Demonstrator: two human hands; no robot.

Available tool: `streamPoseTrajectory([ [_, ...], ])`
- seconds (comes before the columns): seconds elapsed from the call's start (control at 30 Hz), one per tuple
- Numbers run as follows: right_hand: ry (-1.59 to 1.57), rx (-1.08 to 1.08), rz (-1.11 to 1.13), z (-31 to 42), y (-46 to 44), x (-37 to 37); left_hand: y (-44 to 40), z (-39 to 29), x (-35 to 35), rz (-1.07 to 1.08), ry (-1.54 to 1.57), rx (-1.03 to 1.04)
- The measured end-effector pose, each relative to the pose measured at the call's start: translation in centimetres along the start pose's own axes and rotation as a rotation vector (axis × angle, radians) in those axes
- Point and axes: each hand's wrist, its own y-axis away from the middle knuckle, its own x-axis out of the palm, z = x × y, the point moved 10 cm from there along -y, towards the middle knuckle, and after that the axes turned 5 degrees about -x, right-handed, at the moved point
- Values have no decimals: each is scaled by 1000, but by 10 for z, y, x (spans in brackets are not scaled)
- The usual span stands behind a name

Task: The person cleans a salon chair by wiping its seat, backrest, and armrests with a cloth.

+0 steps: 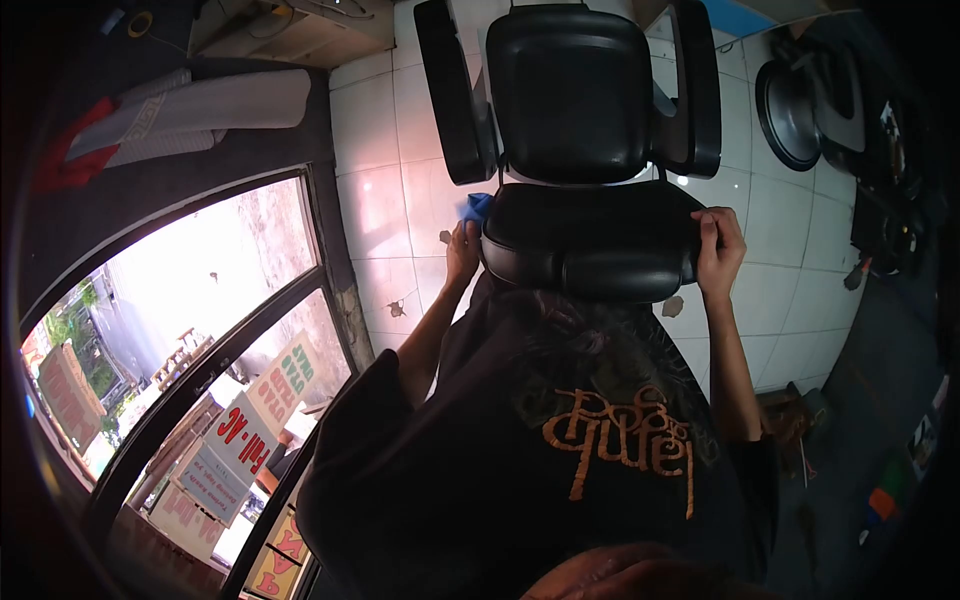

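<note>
A black padded barber chair (pixel 570 95) with two armrests stands before me, its padded front section (pixel 600 240) close to my body. My left hand (pixel 463 250) is at the left edge of that section, closed on a blue cloth (pixel 477 208) that sticks out above the fingers. At the right edge, my right hand (pixel 720 248) is wrapped round the corner of the padding, its thumb on top and its other fingers curled.
Windowed doors (pixel 170 375) with signs are at the left. Rolled sheets (pixel 200 115) lie at the upper left. A round black base (pixel 787 115) stands on the white tiled floor (pixel 375 215) at the right.
</note>
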Motion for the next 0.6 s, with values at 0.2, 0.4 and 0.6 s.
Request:
streamPoseTrajectory([
  [0.2,13,18,30,-7,2,1,62,3,-10,-36,1258,-411],
  [0.4,24,1,58,-7,1,5,43,-77,20,374,1048,-372],
  [0.6,53,49,103,-10,0,7,-7,-43,65,478,962,-498],
])
